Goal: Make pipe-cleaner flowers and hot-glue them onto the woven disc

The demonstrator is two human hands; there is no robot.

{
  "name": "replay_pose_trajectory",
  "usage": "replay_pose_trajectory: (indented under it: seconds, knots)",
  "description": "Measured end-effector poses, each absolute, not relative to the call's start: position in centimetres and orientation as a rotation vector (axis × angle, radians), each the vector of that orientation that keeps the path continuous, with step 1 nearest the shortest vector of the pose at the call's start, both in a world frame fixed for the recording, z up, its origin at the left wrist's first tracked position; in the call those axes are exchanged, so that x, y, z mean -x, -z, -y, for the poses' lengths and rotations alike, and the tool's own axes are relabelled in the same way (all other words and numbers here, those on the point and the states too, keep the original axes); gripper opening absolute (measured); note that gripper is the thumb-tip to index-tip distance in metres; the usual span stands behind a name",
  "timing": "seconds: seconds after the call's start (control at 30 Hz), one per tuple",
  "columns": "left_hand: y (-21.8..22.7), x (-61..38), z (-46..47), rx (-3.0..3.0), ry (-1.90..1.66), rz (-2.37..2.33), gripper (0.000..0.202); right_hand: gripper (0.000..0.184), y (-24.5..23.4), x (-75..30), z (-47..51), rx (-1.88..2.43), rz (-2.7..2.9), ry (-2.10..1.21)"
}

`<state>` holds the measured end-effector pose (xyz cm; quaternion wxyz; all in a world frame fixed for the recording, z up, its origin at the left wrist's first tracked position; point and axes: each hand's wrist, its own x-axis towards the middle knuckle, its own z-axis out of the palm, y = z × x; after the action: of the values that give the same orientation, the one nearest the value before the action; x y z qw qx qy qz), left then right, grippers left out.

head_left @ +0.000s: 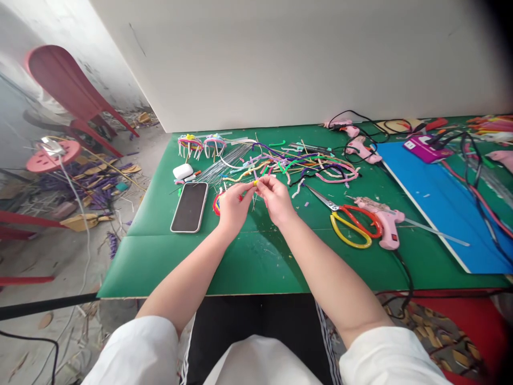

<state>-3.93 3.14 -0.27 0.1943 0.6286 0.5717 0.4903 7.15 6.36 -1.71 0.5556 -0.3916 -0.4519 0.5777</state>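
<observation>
Over the middle of the green table, my left hand point(235, 206) and my right hand point(276, 200) meet fingertip to fingertip. Both pinch a small yellow piece point(255, 183) that looks like bent pipe cleaner; the fingers cover much of it. Partly hidden behind my left hand lies a rainbow-coloured coil point(217, 204). Just beyond the hands spreads a tangle of coloured pipe cleaners point(296, 163). A bundle of thin wires point(220, 170) lies to its left. To the right of my right hand are open scissors point(340, 216) with red and yellow handles.
A phone point(189, 208) and a white case point(183, 171) lie left on the table point(256, 267). Two small rainbow pieces point(202, 143) stand at the back left. A pink glue gun point(387, 224) lies beside the scissors. A blue board point(436, 208) and purple power strip point(427, 148) are farther right.
</observation>
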Motion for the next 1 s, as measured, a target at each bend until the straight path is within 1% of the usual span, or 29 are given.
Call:
replay_pose_trajectory:
  seconds: [0.1, 0.17, 0.23, 0.37, 0.43, 0.63, 0.8, 1.0]
  knots:
    - [0.7, 3.7, -3.3, -1.500, -1.443, -1.547, 0.017, 0.027, 2.2, -6.4, -6.1, 0.910, 0.897, -1.491]
    - [0.8, 4.1, -3.5, -1.435, -1.443, -1.536, 0.018, 0.026, 2.3, -6.3, -6.0, 0.931, 0.890, -1.488]
    - [0.8, 4.8, -3.8, -1.512, -1.404, -1.576, 0.017, 0.022, 2.1, -6.7, -6.0, 0.970, 0.990, -1.400]
    - [0.4, 6.0, -3.9, -1.932, -1.261, -1.666, 0.016, 0.014, 1.4, -7.9, -6.2, 1.052, 1.400, -1.054]
    - [0.2, 6.2, -3.9, -2.071, -1.197, -1.672, 0.016, 0.012, 1.2, -8.3, -6.4, 1.067, 1.511, -0.960]
    - [0.2, 6.0, -4.0, -1.897, -1.171, -1.661, 0.013, 0.009, 1.1, -8.8, -6.9, 1.052, 1.538, -1.096]
    - [0.7, 6.1, -4.3, -1.713, -1.192, -1.593, 0.014, 0.006, 1.0, -9.2, -7.2, 1.080, 1.561, -1.121]
    - [-0.1, 6.3, -4.4, -1.356, -1.150, -1.328, 0.021, 0.012, 1.0, -9.4, -7.2, 1.072, 1.611, -1.113]
